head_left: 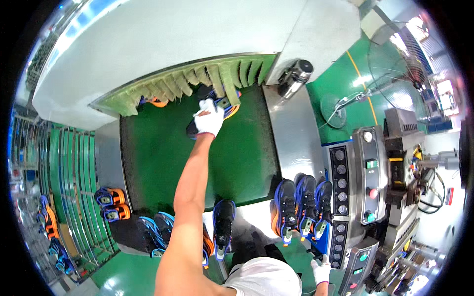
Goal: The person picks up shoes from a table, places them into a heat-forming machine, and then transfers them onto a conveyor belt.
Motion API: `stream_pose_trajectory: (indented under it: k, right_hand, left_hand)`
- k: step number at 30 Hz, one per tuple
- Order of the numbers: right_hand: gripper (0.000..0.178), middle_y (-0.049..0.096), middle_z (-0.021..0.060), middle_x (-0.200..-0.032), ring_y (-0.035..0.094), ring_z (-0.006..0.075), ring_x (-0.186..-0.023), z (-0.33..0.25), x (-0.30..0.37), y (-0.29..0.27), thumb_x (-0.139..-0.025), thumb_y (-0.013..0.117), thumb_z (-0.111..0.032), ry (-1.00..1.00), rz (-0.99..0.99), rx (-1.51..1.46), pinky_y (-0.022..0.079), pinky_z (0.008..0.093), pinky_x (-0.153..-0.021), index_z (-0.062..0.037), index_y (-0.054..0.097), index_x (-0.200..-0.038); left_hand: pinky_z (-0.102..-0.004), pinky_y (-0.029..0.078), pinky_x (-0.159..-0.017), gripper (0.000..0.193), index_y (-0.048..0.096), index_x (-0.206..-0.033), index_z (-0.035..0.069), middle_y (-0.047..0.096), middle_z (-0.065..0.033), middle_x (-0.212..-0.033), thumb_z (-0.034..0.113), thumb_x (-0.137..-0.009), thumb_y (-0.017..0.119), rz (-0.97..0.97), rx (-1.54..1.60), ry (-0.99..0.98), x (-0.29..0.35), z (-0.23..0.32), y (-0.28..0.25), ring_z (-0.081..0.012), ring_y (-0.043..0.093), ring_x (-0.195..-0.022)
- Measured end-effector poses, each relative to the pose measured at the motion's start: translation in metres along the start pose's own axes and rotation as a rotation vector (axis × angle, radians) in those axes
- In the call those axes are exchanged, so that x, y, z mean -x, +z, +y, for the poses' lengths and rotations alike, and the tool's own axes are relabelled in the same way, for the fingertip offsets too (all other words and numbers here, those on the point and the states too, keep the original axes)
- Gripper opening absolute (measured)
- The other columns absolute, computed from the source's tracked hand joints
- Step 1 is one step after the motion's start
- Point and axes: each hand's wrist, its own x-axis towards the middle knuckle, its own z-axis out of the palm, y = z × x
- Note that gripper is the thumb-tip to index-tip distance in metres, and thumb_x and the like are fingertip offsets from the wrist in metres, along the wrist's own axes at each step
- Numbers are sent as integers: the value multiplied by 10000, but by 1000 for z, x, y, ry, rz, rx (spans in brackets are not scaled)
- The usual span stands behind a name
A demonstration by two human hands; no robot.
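My left hand, in a white glove, reaches out over the green conveyor belt and closes on a black sports shoe. The shoe lies at the strip curtain, its far end, with blue and orange edges, under the green strips. Part of another dark shoe shows just beyond my fingers. My right hand, gloved too, is low on the right beside the control panel, fingers apart, with nothing visible in it.
Three black and blue shoes stand at the belt's near right corner. A single shoe and several others line the near edge. An orange and blue pair sits left. A steel flask stands on the right ledge; a fan is beyond.
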Motion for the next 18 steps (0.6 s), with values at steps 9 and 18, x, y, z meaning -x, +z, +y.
stream_pose_trajectory:
  k: [9, 18]
  right_hand:
    - [788, 380, 210, -1604, 360, 275, -1504, -153, 54, -24, -908, 714, -14, -308, -296, -710, 294, 402, -1242, 46, 302, -1576]
    - [544, 691, 268, -945, 704, 427, -875, -261, -10, -69, -782, 779, -332, -950, -363, 37, 560, 462, -788, 37, 560, -1116]
  left_hand:
    - [-442, 549, -793, 229, 625, -1132, 57, 648, -159, -1014, 128, -917, 666, -119, 410, 486, 125, 50, -104, -333, 679, -872]
    - [-426, 564, -735, 172, 663, -985, 33, 691, -155, -934, 61, -818, 693, -521, 488, 1351, 293, 307, -183, -355, 682, -808]
